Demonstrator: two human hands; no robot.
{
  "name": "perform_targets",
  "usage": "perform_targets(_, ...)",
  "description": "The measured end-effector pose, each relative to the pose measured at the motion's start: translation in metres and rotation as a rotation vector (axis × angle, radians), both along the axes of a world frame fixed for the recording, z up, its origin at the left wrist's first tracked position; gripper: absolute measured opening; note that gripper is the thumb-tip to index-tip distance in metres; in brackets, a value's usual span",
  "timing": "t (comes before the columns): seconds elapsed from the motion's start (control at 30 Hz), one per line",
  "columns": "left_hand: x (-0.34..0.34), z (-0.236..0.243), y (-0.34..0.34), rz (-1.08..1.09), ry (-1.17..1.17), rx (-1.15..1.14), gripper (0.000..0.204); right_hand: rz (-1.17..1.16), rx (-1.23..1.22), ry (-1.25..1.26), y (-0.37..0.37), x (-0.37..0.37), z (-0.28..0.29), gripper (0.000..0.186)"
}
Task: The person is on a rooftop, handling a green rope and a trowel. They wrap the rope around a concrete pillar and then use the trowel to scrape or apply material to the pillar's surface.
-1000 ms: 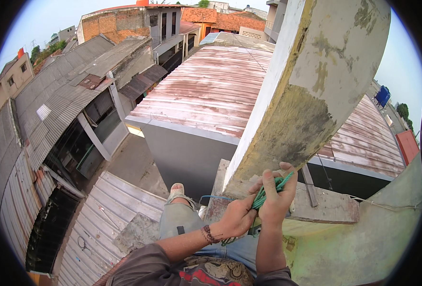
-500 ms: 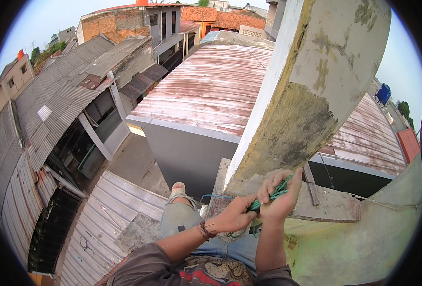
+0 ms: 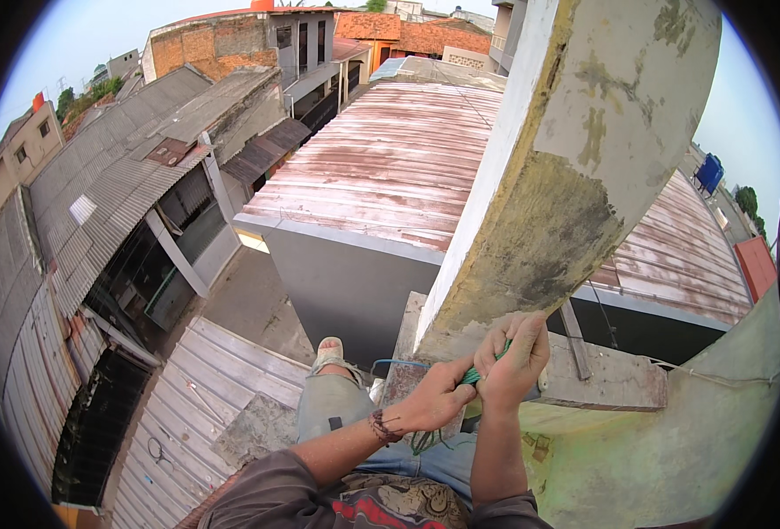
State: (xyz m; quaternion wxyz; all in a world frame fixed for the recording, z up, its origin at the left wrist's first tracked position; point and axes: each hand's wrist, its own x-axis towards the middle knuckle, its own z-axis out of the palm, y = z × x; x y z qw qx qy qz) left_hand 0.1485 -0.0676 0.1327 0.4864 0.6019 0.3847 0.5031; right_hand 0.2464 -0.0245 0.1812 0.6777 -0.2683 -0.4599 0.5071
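Note:
A bundle of green rope (image 3: 470, 376) is in both of my hands, with loose strands hanging below them over my lap. My left hand (image 3: 436, 393), a braided bracelet on its wrist, grips the lower part of the bundle. My right hand (image 3: 511, 357) is closed round the upper part, its fingers covering most of the rope. Both hands are just in front of the base of a weathered, peeling concrete pillar (image 3: 562, 212).
My bent leg (image 3: 328, 406) and bare-toed foot rest at a high, narrow concrete edge (image 3: 408, 326). Below left are a corrugated roof (image 3: 196, 388) and an alley (image 3: 249, 291). A rusty metal roof (image 3: 355, 159) lies beyond; a mossy wall (image 3: 690, 423) stands right.
My right hand's fingers have folded down over the green rope, hiding more of it, and more loose strands show below my left hand. The view has barely moved.

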Motion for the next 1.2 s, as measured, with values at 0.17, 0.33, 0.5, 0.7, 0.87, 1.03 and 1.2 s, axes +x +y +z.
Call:
perform_targets(0.17,-0.002,0.003,-0.002,-0.015,-0.018,-0.049,0.027,0.063,-0.187,0.062,0.004,0.007,0.003,0.037)
perform_targets(0.33,-0.015,0.014,-0.002,0.163,-0.378,-0.169,0.022,0.199,-0.026,-0.049,0.003,0.0,-0.013,0.076)
perform_targets(0.5,-0.021,0.023,0.012,0.383,-0.682,-0.255,0.045,0.392,0.047,-0.61,-0.03,-0.012,-0.043,0.103)
perform_targets(0.7,-0.03,0.002,0.013,0.369,-0.83,-0.172,0.039,0.547,-0.151,-0.757,-0.023,0.0,-0.075,0.068)
perform_targets(0.87,-0.048,0.002,0.007,0.399,-0.704,-0.371,0.031,0.572,-0.198,-0.961,-0.027,0.003,-0.04,0.046)
perform_targets(1.03,-0.083,-0.001,0.011,1.12,-0.094,0.205,0.044,0.566,-0.247,-1.299,-0.021,0.022,-0.025,0.045)
perform_targets(1.2,-0.076,0.028,-0.016,0.304,0.709,0.655,0.059,0.593,-0.042,-1.621,-0.017,0.03,-0.022,0.048)
